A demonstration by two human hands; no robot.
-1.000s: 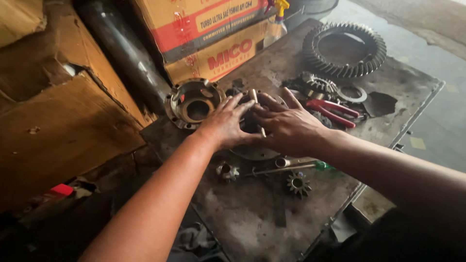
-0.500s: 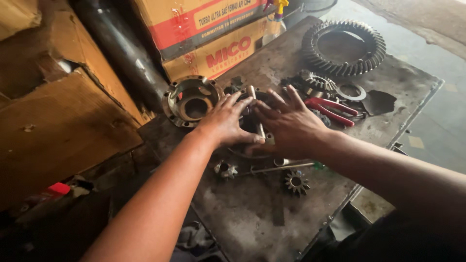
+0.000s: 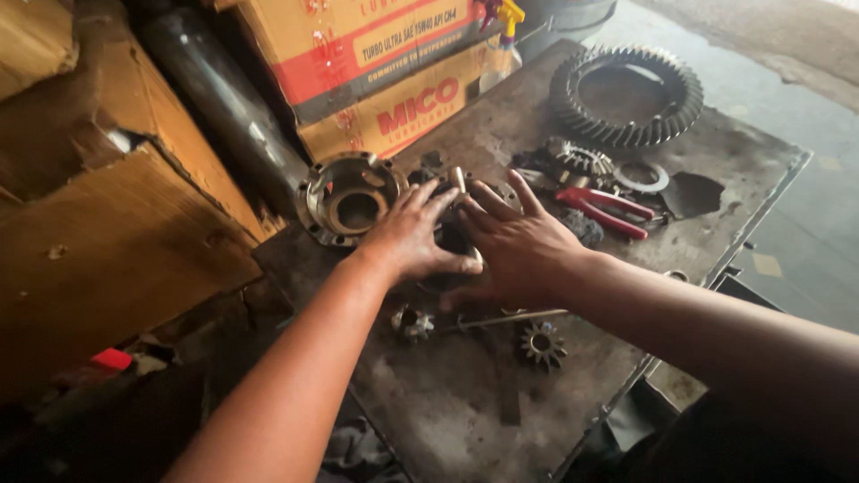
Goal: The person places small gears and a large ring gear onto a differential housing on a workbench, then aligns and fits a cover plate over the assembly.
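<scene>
Pressing down with spread fingers, left hand and right hand cover a dark round part; grip flat, nothing pinched.

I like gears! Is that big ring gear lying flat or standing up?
Flat. The big ring gear lies on the metal table, its whole hole showing.

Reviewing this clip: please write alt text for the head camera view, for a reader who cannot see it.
Two bare hands, left hand and right hand, press side by side on a dark round metal part on a greasy steel workbench. Around them lie a large toothed ring gear, a flanged metal housing, red-handled pliers and two small pinion gears.
</scene>
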